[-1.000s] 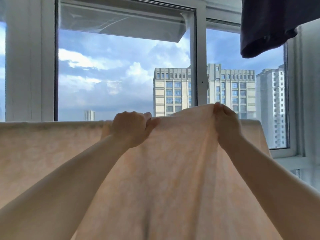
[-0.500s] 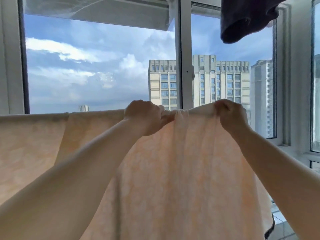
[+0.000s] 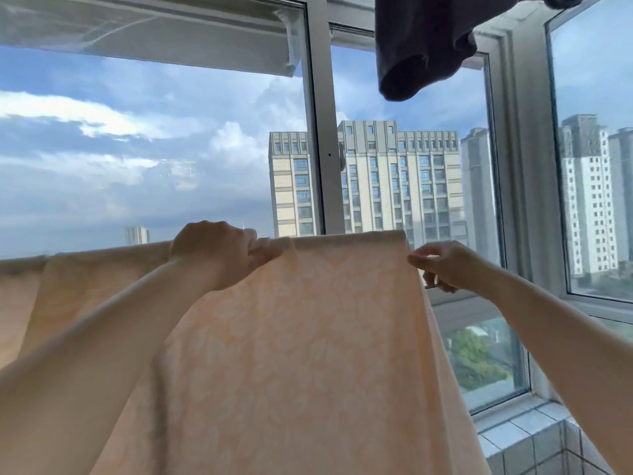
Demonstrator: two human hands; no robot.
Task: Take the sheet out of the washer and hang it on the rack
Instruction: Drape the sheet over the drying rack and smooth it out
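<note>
A pale peach patterned sheet [image 3: 308, 337] hangs in front of me, folded over a horizontal line that the cloth hides. It stretches from the left frame edge to about the middle right. My left hand [image 3: 215, 252] grips a bunched fold at the sheet's top edge. My right hand [image 3: 442, 265] pinches the sheet's right side edge just below the top corner, thumb against forefinger, other fingers curled underneath.
A dark garment [image 3: 421, 46] hangs from above at the upper right. Behind the sheet is a large window [image 3: 322, 132] with white frames, with tower blocks outside. A white tiled ledge [image 3: 527, 426] runs below the window at the lower right.
My right hand slid off the top fold and moved right to the sheet's side edge. The top edge between my hands now lies flatter and wider. The view tilted upward.
</note>
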